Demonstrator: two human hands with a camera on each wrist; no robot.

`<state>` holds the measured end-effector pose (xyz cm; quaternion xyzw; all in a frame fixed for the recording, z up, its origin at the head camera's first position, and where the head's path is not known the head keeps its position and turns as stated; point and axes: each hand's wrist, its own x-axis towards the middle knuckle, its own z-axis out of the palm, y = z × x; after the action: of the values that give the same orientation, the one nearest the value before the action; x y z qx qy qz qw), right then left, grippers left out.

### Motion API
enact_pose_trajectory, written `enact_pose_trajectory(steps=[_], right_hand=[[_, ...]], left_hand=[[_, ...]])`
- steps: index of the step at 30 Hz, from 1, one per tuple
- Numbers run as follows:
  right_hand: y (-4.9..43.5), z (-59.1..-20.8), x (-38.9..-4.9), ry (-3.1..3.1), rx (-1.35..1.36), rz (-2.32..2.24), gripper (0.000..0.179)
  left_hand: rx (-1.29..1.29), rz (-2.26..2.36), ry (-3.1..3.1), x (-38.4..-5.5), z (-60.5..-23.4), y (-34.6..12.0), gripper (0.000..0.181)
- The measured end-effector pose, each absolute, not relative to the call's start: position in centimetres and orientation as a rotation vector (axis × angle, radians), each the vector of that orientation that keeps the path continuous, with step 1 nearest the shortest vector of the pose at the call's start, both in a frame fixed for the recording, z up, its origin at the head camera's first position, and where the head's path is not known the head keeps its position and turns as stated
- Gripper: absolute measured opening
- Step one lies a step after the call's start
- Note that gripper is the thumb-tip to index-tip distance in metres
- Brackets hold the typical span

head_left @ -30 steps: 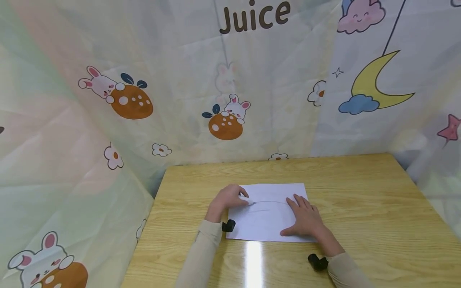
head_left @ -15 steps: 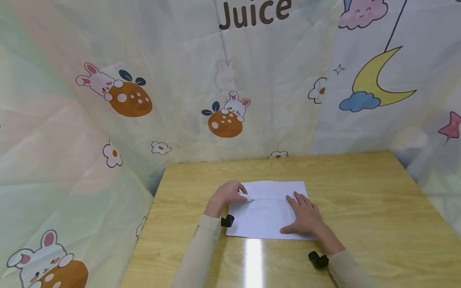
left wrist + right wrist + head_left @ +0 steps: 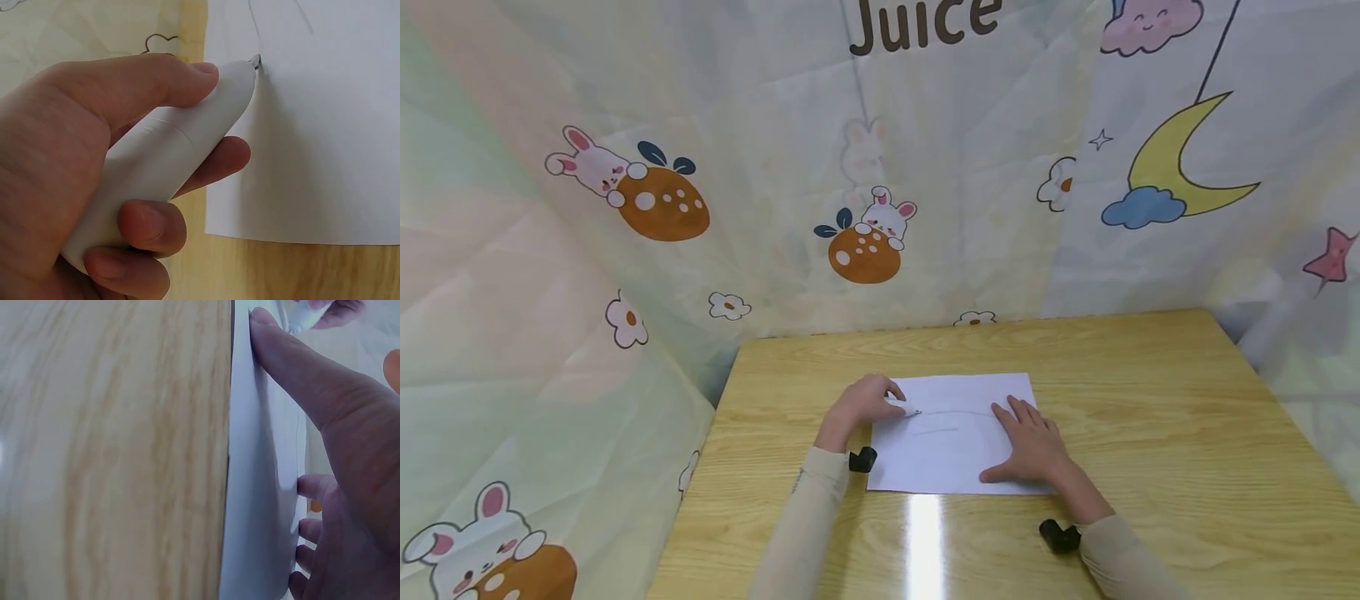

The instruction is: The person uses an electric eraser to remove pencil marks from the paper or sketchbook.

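My left hand (image 3: 863, 402) grips a white utility knife (image 3: 156, 150) with a chunky, rounded body. Its small metal tip meets a sheet of white paper (image 3: 943, 462) near the left end of a thin curved line. A shorter, fainter line runs below that one in the head view. The right hand (image 3: 1032, 446) lies spread over the paper's right side, pressing it to the table. Seen from the right wrist, the thumb (image 3: 300, 369) rests near the paper's close edge, while the other fingertips touch it farther over. The left palm hides the knife's rear end.
A wooden table (image 3: 1150, 400) carries the paper. Behind and to the left hangs a printed cloth (image 3: 760, 167) with rabbits, oranges and a moon. Small black wrist devices (image 3: 1060, 537) sit at both cuffs. A bright reflection crosses the table's front.
The knife tip has slid slightly left over the paper with my left hand. My right hand keeps its place on the sheet. The head view has shifted a little.
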<state>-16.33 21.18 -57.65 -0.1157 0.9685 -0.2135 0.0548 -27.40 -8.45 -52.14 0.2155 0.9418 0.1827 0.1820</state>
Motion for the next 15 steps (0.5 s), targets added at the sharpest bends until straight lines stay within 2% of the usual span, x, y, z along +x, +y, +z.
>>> enact_pose_trajectory(steps=[6,15], right_hand=[[21.15,-57.85,-16.14,2.942,-0.338,-0.662,0.124],[21.09,-57.96,-16.32,2.946,-0.346,-0.646,0.125]], left_hand=[[0.69,0.566,2.631,-27.12,-52.34,-8.24,0.021],[0.634,0.59,2.639,-26.7,-52.59,-8.03,0.023]])
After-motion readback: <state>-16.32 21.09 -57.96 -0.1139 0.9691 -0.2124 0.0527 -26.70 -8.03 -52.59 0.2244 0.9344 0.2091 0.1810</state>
